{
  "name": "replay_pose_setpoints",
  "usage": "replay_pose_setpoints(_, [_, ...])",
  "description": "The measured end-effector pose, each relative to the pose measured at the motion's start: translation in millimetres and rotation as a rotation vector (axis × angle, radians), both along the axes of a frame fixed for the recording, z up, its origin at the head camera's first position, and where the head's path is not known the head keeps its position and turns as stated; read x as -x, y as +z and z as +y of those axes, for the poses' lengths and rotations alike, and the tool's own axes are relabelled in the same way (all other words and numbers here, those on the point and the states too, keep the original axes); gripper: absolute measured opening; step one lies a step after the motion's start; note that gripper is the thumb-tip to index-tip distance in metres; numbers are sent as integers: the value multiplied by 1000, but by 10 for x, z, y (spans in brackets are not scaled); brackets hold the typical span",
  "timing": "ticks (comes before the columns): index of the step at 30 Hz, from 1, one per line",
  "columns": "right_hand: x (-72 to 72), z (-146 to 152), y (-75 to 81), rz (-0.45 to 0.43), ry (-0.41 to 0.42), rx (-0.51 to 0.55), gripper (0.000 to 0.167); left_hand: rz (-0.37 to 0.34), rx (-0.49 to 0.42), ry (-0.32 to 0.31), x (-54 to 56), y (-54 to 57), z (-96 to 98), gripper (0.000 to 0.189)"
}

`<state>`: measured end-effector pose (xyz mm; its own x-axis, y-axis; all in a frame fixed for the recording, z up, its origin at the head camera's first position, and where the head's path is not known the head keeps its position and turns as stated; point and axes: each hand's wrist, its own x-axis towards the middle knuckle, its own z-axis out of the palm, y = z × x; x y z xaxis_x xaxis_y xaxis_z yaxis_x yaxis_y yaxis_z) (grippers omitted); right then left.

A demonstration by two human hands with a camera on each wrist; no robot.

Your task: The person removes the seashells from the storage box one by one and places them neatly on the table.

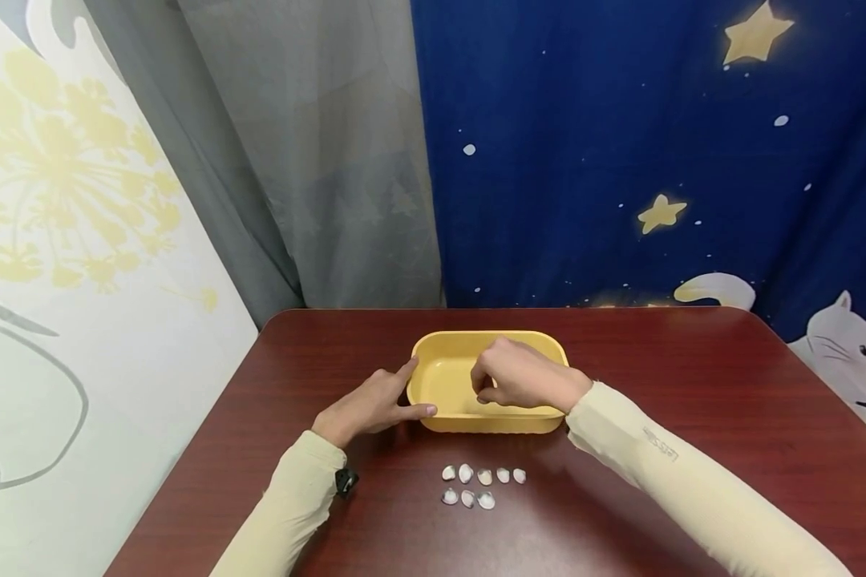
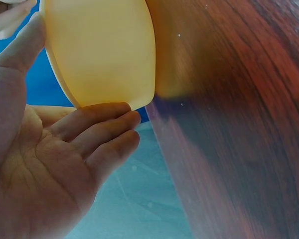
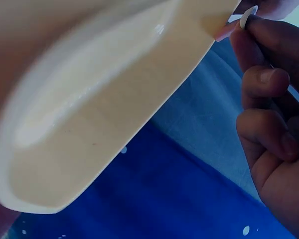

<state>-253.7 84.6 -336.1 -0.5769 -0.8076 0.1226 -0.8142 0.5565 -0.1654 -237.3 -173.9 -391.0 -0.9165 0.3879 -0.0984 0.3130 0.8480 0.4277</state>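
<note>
A yellow oblong plastic tub (image 1: 491, 425) stands on the dark red table. My left hand (image 1: 371, 409) rests against its left end, thumb along the near rim. In the left wrist view, its straight fingers (image 2: 104, 129) touch the tub's outer wall. Over the tub's inside is my right hand (image 1: 523, 375), its fingers curled. The right wrist view shows that hand pinching a small white seashell (image 3: 247, 17) between thumb and forefinger. Nearer to me, several seashells (image 1: 485, 478) lie in two rows, with three in the near row.
The table (image 1: 664, 369) reaches back to a grey curtain (image 1: 346, 160) and a blue curtain (image 1: 548, 216) with stars. A white patterned wall (image 1: 101, 336) borders it on the left. A small black object (image 1: 346, 482) sits at my left sleeve's cuff.
</note>
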Motion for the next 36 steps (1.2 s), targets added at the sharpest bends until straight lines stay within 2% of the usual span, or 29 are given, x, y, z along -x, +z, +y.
replay_pose_setpoints(6, [-140,148,-33,51,9,61,12,-8,9,20,-13,10,4,102])
replay_pose_setpoints(13, [-279,284,-135,53,5,101,14,2,-3,-3,-11,-3,-12,102])
replay_pose_setpoints(20, [-404,371,-222,-13,13,146,15,6,14,6,-9,-1,3,102])
replay_pose_setpoints(28, [-579,404,-313,-97,12,98,14,6,16,3,-14,3,6,102])
replay_pose_setpoints(36, [-654,401,-480,-167,29,83,21,-3,7,5,-18,4,3,103])
